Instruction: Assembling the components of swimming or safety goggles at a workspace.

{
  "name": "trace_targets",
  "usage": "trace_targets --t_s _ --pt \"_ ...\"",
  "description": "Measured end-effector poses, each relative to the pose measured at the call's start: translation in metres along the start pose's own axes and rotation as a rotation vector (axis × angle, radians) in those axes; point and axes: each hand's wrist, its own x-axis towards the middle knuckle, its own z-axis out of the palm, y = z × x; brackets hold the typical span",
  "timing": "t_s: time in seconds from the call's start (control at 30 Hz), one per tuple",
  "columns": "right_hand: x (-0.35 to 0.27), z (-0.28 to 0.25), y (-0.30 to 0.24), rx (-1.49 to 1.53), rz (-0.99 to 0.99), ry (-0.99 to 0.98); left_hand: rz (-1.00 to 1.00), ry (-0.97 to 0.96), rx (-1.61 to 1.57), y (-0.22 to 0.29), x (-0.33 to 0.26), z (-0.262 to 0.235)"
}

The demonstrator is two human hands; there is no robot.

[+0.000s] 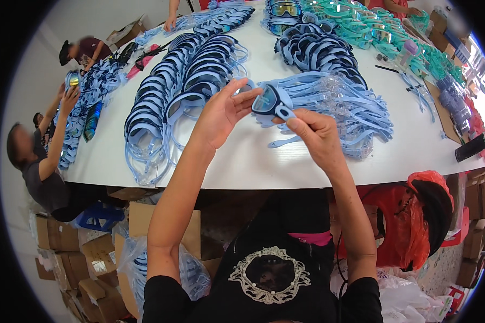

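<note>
My right hand pinches one end of light-blue swim goggles with a dark inner rim, tilted above the white table. The thumb and fingers close on the side tab where a strap fits. My left hand is open, palm turned up, its stretched fingers reaching to the other side of the goggles. Whether those fingertips touch the goggles is unclear. Just behind and right of the goggles lies a pile of light-blue straps with clear plastic pieces.
Nested rows of blue goggles stand left of my hands, with another row behind the straps. Teal goggles cover the far right. A black cylinder lies at the right edge. Co-workers handle goggles at left; cartons fill the floor.
</note>
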Motion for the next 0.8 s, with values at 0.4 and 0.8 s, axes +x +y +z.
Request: trace_targets --t_s 0.4,0.8 --pt "-0.013 0.018 0.008 -0.200 -0.154 -0.066 -0.013 0.040 -0.219 0.006 -0.019 0.004" --pt "-0.018 0.024 0.011 -0.519 -0.179 -0.147 -0.026 -0.117 -0.368 0.040 -0.035 -0.024"
